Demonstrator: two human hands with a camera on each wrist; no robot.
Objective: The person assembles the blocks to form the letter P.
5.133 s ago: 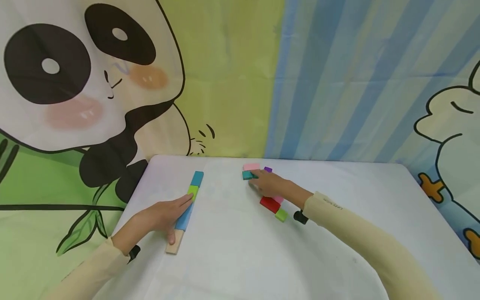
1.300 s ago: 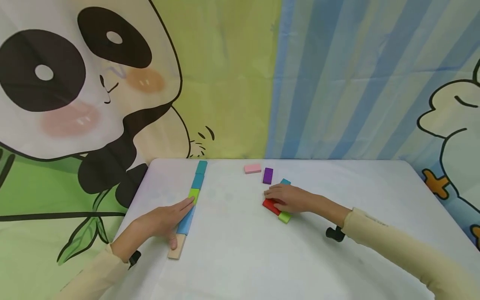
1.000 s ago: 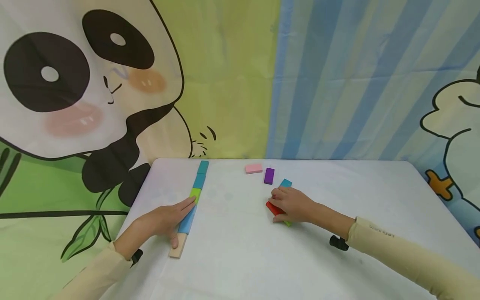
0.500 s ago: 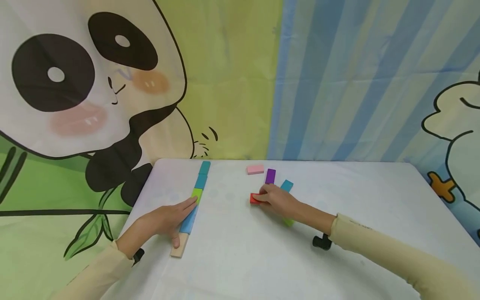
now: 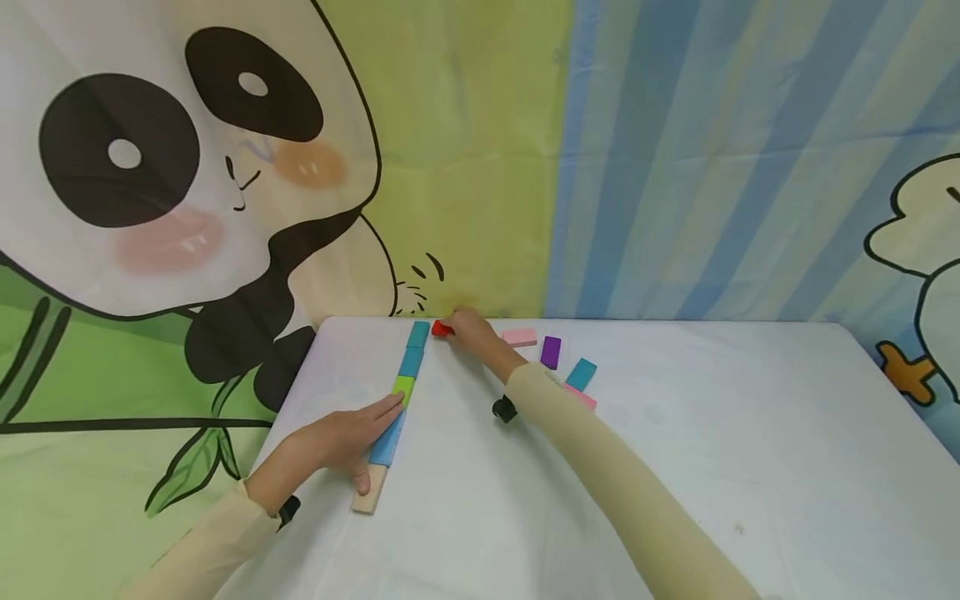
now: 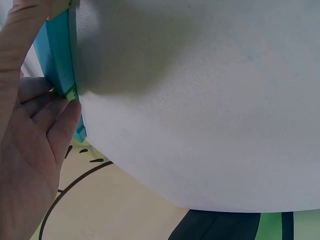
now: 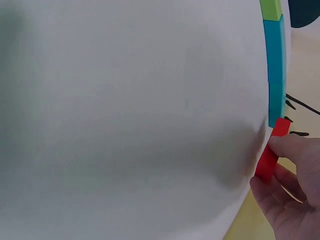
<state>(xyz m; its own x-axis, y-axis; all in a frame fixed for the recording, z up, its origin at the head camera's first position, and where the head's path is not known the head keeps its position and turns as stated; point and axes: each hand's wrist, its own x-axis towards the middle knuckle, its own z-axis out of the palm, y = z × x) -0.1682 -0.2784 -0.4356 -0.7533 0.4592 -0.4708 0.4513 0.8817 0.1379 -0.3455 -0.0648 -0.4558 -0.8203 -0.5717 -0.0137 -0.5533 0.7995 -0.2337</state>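
On the white table, seen from my head, five blocks lie end to end in a line: the far teal block, the next teal block, the green block, the blue block and the wooden block. My left hand touches the line. My right hand pinches the red block just beside the far teal block. So I think five are in, and the red one isn't yet. Four more lie loose: two pink blocks, a purple block and a loose teal block. My sleeve could hide others.

From my left wrist, my fingers look straight, leaning on the blocks, not curled round them.

From my right wrist, thumb and fingers grip the red block. It slants at the line's end; I can't tell if it touches.
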